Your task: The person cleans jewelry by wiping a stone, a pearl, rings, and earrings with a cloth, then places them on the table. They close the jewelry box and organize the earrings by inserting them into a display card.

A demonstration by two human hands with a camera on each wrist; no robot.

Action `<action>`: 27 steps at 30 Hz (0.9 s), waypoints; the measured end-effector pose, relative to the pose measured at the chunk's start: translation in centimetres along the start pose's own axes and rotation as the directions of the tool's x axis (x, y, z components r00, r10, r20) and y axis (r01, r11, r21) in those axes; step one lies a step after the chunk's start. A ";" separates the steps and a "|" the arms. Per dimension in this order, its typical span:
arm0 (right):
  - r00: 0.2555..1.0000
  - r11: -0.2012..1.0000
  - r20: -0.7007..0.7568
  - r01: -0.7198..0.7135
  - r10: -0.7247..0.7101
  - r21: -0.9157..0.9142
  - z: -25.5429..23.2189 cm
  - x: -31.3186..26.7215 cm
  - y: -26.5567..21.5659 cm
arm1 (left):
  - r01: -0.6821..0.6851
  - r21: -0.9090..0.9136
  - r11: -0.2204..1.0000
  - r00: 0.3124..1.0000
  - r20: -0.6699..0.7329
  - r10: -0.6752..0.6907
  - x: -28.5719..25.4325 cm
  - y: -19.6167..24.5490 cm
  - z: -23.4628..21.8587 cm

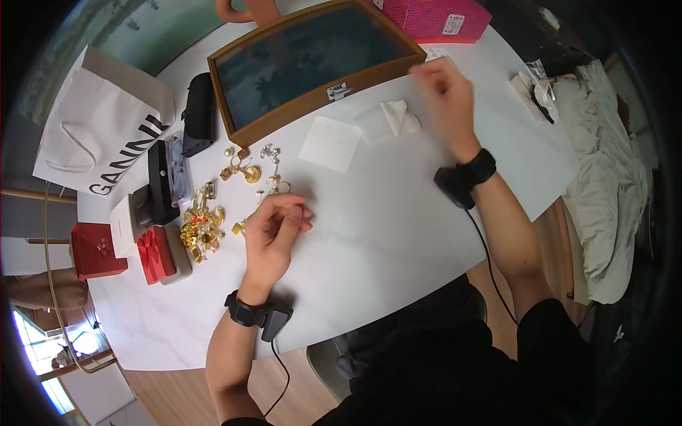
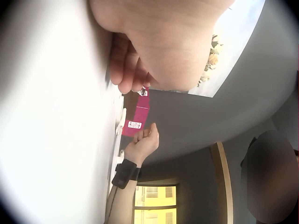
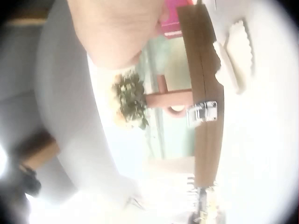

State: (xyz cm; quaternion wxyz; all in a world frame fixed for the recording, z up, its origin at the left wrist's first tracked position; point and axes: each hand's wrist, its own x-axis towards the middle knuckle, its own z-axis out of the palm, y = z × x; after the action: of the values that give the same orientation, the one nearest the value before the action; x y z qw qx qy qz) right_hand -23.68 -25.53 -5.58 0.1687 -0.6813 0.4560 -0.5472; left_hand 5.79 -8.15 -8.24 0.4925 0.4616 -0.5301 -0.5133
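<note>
My left hand (image 1: 273,231) lies low over the white table, its fingers loosely bent and nothing seen in them. Right beside its fingertips is a spread of jewellery, with a heap of gold-coloured pieces (image 1: 202,231) farther left and rings and earrings (image 1: 249,170) nearer the box. The right hand (image 1: 447,99) is raised and blurred near the right front corner of a glass-topped wooden box (image 1: 320,106), fingers loosely curled with no thing showing in them. That box has its lid down and a metal clasp (image 1: 339,91) in front. A white earring card (image 1: 330,144) and crumpled white paper (image 1: 394,119) lie before it.
At the left stand a white paper bag (image 1: 106,121), a black case (image 1: 199,113), a red box (image 1: 98,250) and a red box with a bow (image 1: 155,254). Behind the wooden box sits a pink box (image 1: 433,20). Small items (image 1: 536,92) lie at the table's right edge.
</note>
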 end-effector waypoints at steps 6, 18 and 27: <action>0.798 0.873 0.510 0.458 -0.321 -0.168 3.0 -3.7 -2.7 | 0.014 -0.015 1.000 1.000 -0.023 -0.014 0.1 0.2 0.3; 0.842 0.866 0.479 0.415 -0.249 -0.279 5.5 -5.8 -4.1 | 0.034 0.055 0.998 0.999 -0.015 -0.033 0.3 0.2 0.4; 0.855 0.923 0.510 0.269 -0.096 -0.276 5.3 -6.1 -3.8 | 0.021 0.098 0.995 1.000 -0.006 -0.021 0.3 0.0 0.3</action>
State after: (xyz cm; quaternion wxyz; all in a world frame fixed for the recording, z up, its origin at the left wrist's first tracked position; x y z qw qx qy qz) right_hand -17.16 -20.00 -8.22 0.1053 -0.8562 0.4179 -0.2851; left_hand 5.44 -8.44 -8.27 0.4652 0.4920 -0.5484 -0.4907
